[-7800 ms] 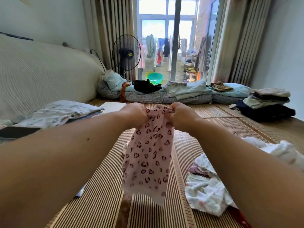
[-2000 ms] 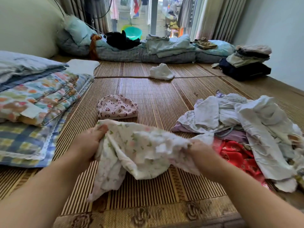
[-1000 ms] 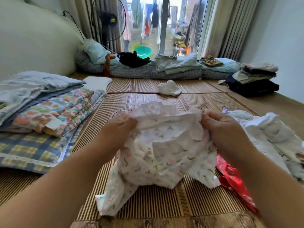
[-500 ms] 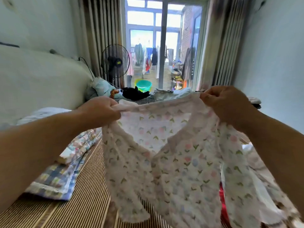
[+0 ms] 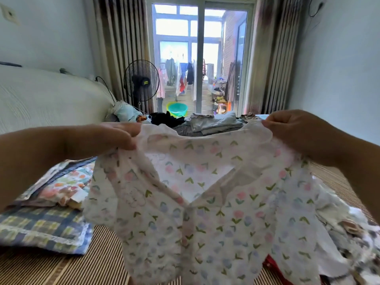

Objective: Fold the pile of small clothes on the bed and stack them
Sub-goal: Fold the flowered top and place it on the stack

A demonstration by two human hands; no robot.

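Observation:
A small white top with a tulip print (image 5: 205,212) hangs spread out in the air in front of me, its front open in a V. My left hand (image 5: 115,137) pinches its left shoulder and my right hand (image 5: 292,130) pinches its right shoulder, both held at the same height. The pile of unfolded small clothes (image 5: 349,233) lies on the bamboo mat (image 5: 82,264) at the lower right, partly hidden behind the top. The folded pink piece seen earlier is hidden behind the hanging top.
Folded patterned quilts (image 5: 51,212) lie on the left of the mat. Bedding and folded clothes (image 5: 213,123) line the far edge. A standing fan (image 5: 141,81) and a green basin (image 5: 176,109) stand by the glass door.
I picked up the tulip-print top from the pile, shook it open and raised it by the shoulders. In the last half second my hands moved slightly further apart.

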